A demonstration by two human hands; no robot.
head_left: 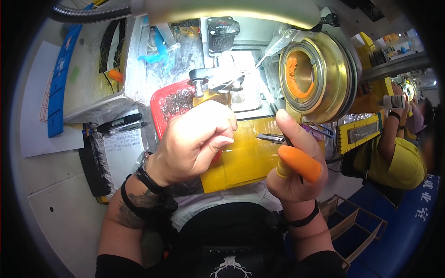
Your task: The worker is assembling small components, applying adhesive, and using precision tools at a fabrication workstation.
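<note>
A yellow mat (238, 164); a brass drum (331, 88) beyond its right corner, a red tray (155, 103) beyond its left. Left hand (192, 143), over the mat's left edge, curled, contents hidden; right hand (300, 162), over its right, pinching a dark stick (287, 141).

Red tray (156, 104), yellow mat (243, 162)

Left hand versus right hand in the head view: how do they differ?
The left hand shows bare fingers; the right hand wears an orange finger cover.
The left hand is curled in, with nothing visible in its grip; the right hand holds a thin dark object, mostly hidden.
Both are raised over the work area, each arm wearing a black strap.
</note>
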